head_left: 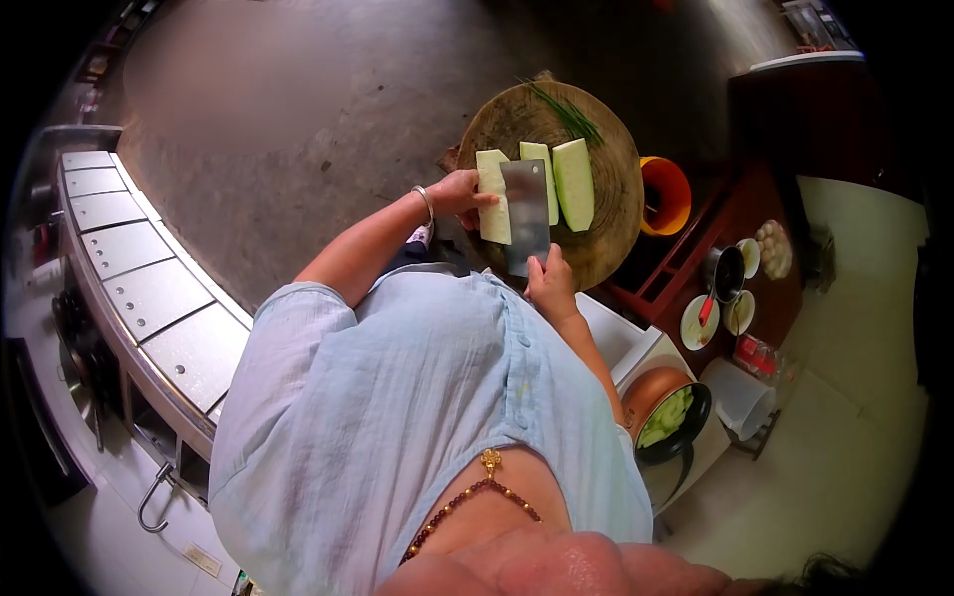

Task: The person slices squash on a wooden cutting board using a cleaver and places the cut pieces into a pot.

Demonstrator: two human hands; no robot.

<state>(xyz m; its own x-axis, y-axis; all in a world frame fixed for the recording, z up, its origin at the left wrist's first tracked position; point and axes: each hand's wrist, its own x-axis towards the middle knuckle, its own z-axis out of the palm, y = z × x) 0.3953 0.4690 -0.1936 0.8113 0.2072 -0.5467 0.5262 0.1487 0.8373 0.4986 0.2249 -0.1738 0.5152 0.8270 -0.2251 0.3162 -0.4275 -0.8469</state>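
My right hand (551, 280) grips the handle end of a cleaver (527, 221), its broad grey blade lying over the round wooden chopping block (618, 209). With my left hand (463, 197) I hold a long pale-green piece of gourd (492, 169), thumb on its face and fingers behind its outer edge. The blade overlaps the right side of this piece; whether it cuts in cannot be seen. Two more gourd pieces lie to the right: one (537, 152) partly behind the blade, the other (573, 186) in full view. Green stalks (566, 111) rest at the block's far side.
Right of the block stands an orange-yellow bucket (680, 197). A dark pan (676, 437) with cut green pieces sits at my lower right. Plates (699, 323), a small pot (723, 273) and eggs (773, 248) are on the reddish-brown table. At left runs a curved, metal-topped counter (164, 295).
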